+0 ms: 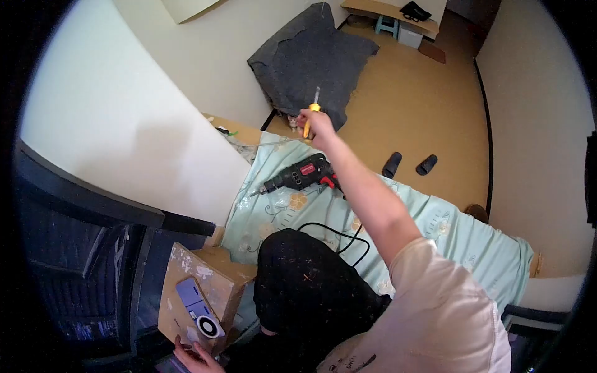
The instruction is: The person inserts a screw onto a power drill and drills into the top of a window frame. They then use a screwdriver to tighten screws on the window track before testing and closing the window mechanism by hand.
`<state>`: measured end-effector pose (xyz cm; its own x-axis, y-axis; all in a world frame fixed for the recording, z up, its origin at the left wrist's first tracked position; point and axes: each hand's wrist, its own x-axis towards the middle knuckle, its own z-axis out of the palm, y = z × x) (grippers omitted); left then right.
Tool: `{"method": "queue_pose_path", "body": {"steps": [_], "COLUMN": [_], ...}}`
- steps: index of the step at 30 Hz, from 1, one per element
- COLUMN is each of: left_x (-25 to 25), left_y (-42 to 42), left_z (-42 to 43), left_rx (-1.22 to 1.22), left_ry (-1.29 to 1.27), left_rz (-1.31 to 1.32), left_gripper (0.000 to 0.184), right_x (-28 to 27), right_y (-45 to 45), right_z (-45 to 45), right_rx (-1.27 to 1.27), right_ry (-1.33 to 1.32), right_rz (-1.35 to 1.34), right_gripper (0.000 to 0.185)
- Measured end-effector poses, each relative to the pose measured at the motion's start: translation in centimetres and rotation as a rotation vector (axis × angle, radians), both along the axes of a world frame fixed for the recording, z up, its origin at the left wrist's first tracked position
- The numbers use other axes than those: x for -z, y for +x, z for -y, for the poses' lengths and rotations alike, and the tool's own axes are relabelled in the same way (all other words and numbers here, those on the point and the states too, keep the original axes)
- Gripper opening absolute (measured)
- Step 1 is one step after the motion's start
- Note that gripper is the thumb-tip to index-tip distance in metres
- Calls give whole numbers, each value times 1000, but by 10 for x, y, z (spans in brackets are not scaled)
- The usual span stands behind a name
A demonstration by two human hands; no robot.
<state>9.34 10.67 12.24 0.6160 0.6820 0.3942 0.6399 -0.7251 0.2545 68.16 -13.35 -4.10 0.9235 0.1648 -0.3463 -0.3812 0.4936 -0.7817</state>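
My right hand (pixel 318 128) is stretched out ahead, its fingers wrapped round the yellow handle of a screwdriver (pixel 314 107) whose metal tip points away from me. Below that arm, a black and red power drill (pixel 298 174) lies on a light green flowered cloth (pixel 273 214). Down at the lower left, my left hand (pixel 196 359) has its fingers apart at the bottom edge of a paint-marked cardboard box (pixel 177 283). On top of the box rests a purple device with a round white-rimmed part (pixel 199 308), just above the left hand.
A black cable (pixel 336 233) curls beside my knee. Dark slippers (pixel 392 165) stand on the tan floor. Further off are a grey-draped object (pixel 305 59), a small cat (pixel 293 123) at its base, a blue stool (pixel 387 26) and a plastic bin (pixel 410 36). White walls flank both sides.
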Motion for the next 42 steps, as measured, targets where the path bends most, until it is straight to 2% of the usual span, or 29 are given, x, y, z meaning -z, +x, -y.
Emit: {"method": "queue_pose_path", "body": {"steps": [1, 2, 5, 8, 10, 12, 13, 15, 16, 17, 18, 19, 20, 22, 24, 25, 26, 28, 31, 32, 34, 36, 38, 39, 41, 42], "left_x": [11, 16, 19, 7, 8, 9, 13, 20, 20, 17, 14, 15, 17, 26, 17, 36, 27, 26, 50, 48, 45, 39, 33, 28, 23, 22], "left_y": [-14, -21, -22, -14, -15, -15, -13, -18, -13, -3, 8, 17, 26, 47, 80, 89, 103, 122, 136, 141, 146, 146, 147, 150, 156, 155], "left_z": [-6, -6, 7, 24, 23, 23, 20, 10, 7, 4, 0, -8, -23, -50, -61, -86, -86, -94, -125, -126, -134, -132, -134, -134, -139, -140], "left_rx": [67, 72, 11, 7, 46, 66, 64, 6, 2, 71, 141, 185, 177, 179, 195, 111, 269, 137, 176, 139, 265, 299, 412, 405, 445, 444], "left_ry": [57, 62, 39, 8, 59, 132, 131, 5, 1, -74, -147, -246, -418, -667, -880, -1002, -1205, -1085, -1212, -1340, -1383, -1406, -1413, -1435, -1373, -1392], "left_rz": [54, 60, 40, -8, -15, -14, -5, 62, 58, 151, 246, 262, 290, 420, 519, 710, 748, 721, 905, 1026, 1125, 1165, 946, 964, 680, 689], "left_gripper": [38, 38, 36, 36, 36, 34, 34, 31, 31, 30, 29, 34, 38, 40, 50, 51, 49, 43, 31, 30, 30, 31, 33, 33, 34, 34], "right_x": [7, 20, 33, 44, 27, 45, 4, -28, -40, -62, -85, -94, -91, -105, -124, -125, -126, -119, -108, -128, -121, -130, -129, -129, -128, -128], "right_y": [16, 27, 34, 43, 28, 14, -33, -123, -170, -218, -253, -291, -318, -358, -377, -381, -384, -386, -389, -384, -385, -387, -398, -400, -399, -399], "right_z": [16, 19, 24, 22, 14, -6, -15, -29, -38, -50, -51, -60, -79, -109, -138, -148, -162, -187, -214, -209, -220, -217, -218, -216, -216, -215], "right_rx": [-84, -12, 60, -24, 73, 14, -47, -451, -585, -679, -906, -964, -1094, -1189, -1265, -1287, -1225, -1050, -766, -877, -701, -743, -697, -628, -608, -557], "right_ry": [231, 291, 239, 351, 551, 504, 308, 374, 239, 213, 190, 170, 261, 419, 310, 309, 198, 34, -225, -361, -497, -568, -584, -584, -608, -597], "right_rz": [-172, -206, -195, -359, -364, -126, -118, -107, 0, 32, 231, 297, 217, 192, 149, 148, 230, 499, 946, 889, 1134, 1173, 1174, 1175, 1165, 1159], "right_gripper": [18, 23, 20, 21, 25, 22, 19, 19, 24, 27, 36, 45, 50, 48, 47, 47, 46, 53, 63, 66, 66, 69, 66, 63, 62, 62]}}
